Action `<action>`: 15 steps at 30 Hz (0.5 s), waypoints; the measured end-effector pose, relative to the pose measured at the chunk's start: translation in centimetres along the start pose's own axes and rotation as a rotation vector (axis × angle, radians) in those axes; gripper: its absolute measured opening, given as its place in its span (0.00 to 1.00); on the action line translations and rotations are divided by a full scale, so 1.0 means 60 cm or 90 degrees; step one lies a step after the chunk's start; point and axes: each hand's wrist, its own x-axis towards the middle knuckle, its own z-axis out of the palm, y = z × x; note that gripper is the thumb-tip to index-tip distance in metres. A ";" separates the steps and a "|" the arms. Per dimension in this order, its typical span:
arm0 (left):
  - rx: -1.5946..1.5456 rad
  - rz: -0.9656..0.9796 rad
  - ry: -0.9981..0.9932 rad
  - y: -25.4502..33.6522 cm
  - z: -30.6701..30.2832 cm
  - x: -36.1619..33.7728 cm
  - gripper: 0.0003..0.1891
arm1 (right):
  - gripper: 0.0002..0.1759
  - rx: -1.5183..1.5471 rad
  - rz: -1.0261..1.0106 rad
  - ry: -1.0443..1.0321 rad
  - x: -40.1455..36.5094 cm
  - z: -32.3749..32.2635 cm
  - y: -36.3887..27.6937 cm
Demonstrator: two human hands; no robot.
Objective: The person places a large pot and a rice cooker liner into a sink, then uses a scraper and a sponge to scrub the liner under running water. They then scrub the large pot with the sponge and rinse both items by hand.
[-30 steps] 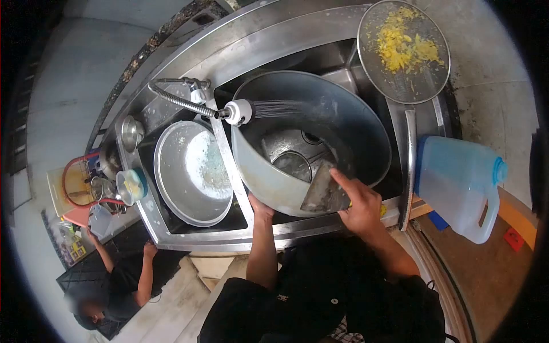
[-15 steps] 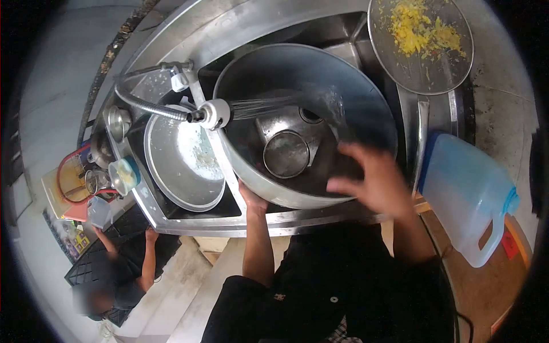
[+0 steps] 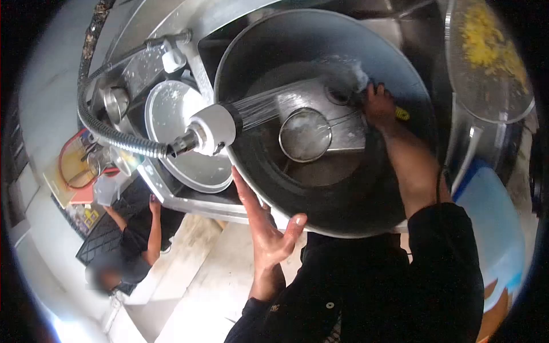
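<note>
A large deep metal pot (image 3: 320, 217) sits in the sink, with water spraying into it from a white spray head (image 3: 214, 130). A round mesh strainer (image 3: 306, 136) lies inside over a flat, shiny metal piece (image 3: 346, 137). My right hand (image 3: 380, 107) is inside the pot, fingers curled around the strainer's thin handle; a yellow end (image 3: 402, 113) pokes out beyond them. Spray partly blurs the fingertips. Against the pot's near-left outer wall rests my left hand (image 3: 266, 231), fingers stretched along it and thumb spread away.
Left of the pot stands a pale metal basin (image 3: 163, 114). A flat sieve (image 3: 472, 86) holding yellow scraps is at upper right, above a translucent blue jug (image 3: 494, 223). At lower left, another person (image 3: 137, 240) holds a clear container (image 3: 107, 190).
My right hand has gone from above the pot's near rim down inside to the strainer handle. My left hand has shifted from gripping under the rim to lying along the wall.
</note>
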 end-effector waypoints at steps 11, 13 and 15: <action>0.036 -0.172 0.186 -0.071 0.018 -0.074 0.51 | 0.32 0.279 -0.237 0.004 0.125 0.059 -0.189; -0.003 -0.167 0.222 -0.072 0.030 -0.071 0.49 | 0.29 0.211 -0.430 -0.165 0.073 -0.053 -0.231; -0.034 -0.158 0.247 -0.077 0.039 -0.066 0.48 | 0.27 0.505 -0.499 -0.131 0.044 0.016 -0.293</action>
